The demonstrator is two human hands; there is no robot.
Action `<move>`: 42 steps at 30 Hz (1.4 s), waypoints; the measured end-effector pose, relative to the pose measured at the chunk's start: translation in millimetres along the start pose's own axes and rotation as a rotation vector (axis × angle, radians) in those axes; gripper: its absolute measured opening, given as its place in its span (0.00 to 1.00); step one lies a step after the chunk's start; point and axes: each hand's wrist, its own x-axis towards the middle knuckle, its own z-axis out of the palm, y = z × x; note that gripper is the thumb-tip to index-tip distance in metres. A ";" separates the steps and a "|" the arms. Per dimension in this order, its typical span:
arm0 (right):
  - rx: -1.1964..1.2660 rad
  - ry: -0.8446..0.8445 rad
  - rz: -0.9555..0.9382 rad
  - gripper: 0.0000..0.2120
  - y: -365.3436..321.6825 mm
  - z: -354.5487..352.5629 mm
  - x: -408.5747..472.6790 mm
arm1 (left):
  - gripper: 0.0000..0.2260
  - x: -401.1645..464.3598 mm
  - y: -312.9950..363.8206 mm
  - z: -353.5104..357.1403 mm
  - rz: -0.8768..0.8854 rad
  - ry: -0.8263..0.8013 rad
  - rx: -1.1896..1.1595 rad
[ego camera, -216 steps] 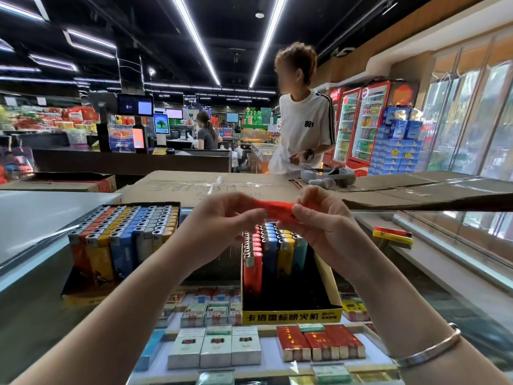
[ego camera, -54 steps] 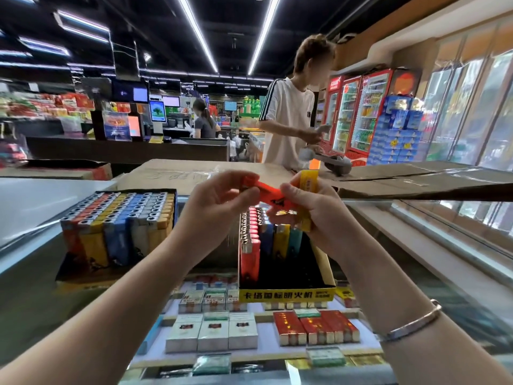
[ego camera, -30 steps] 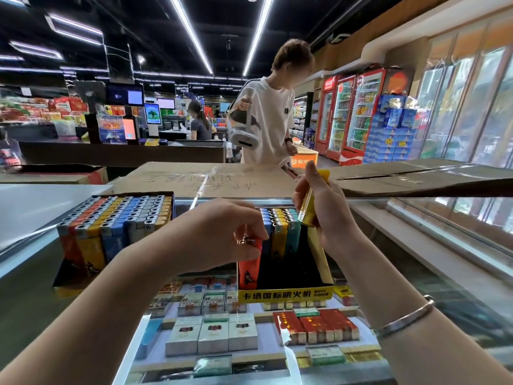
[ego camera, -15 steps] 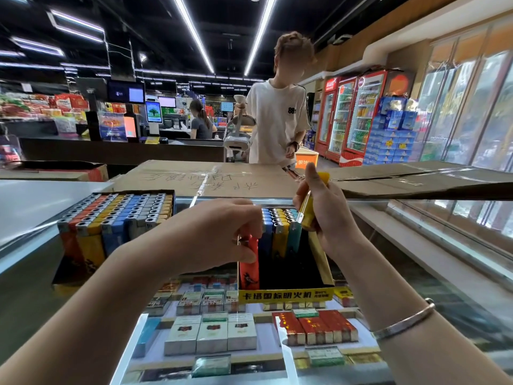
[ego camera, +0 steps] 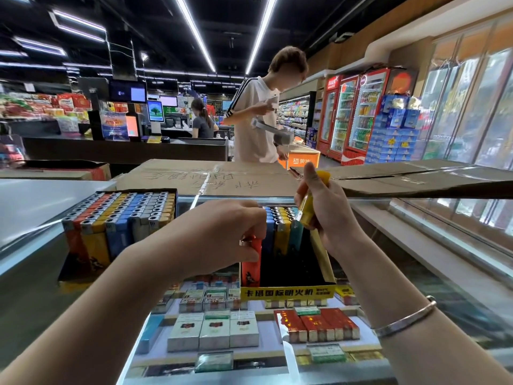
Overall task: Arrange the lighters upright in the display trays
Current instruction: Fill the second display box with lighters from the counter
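Red plastic first: the red lighter [ego camera: 251,262] stands upright in the near left corner of the yellow-fronted tray [ego camera: 287,293], its long axis vertical and its metal head up. My left hand [ego camera: 222,237] comes in from about 8 o'clock, palm down, fingers curled and pinching that metal head from above. Behind it, toward 12 o'clock in the same tray, a short row of blue, yellow and teal lighters [ego camera: 281,232] stands upright too; the rest of the tray is dark.

The yellow lighter [ego camera: 312,200] is in my right hand [ego camera: 330,215], above the tray's right wall. Its long axis runs nearly vertical, leaning a little, upper end toward 1 o'clock. My fingers wrap round its middle with the thumb up along it, and the wrist, with its silver bracelet [ego camera: 402,318], reaches in from 5 o'clock.

At 9 o'clock of the tray sits a second tray [ego camera: 83,270], packed with upright lighters [ego camera: 122,215] in red, yellow and blue rows. Both trays rest on the glass counter [ego camera: 33,287], with cigarette packs [ego camera: 213,329] showing beneath it.
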 end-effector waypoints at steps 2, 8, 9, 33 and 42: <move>-0.009 -0.002 0.003 0.20 -0.4 0.1 -0.7 | 0.11 0.1 -0.3 0.9 -0.005 -0.010 0.023; -0.027 0.015 0.008 0.20 -3.1 1.4 -2.1 | 0.16 2.9 -0.5 9.2 -0.065 -0.053 -0.015; -0.030 0.009 0.002 0.19 -3.2 1.2 -2.6 | 0.17 2.5 -2.1 9.6 -0.083 -0.059 -0.030; 0.412 -0.418 -0.018 0.09 -14.6 8.0 -12.6 | 0.16 10.5 6.4 12.0 -0.043 0.435 -0.969; 0.319 -0.424 0.027 0.11 -10.9 6.0 -8.9 | 0.09 12.2 4.6 13.7 -0.054 0.692 -0.690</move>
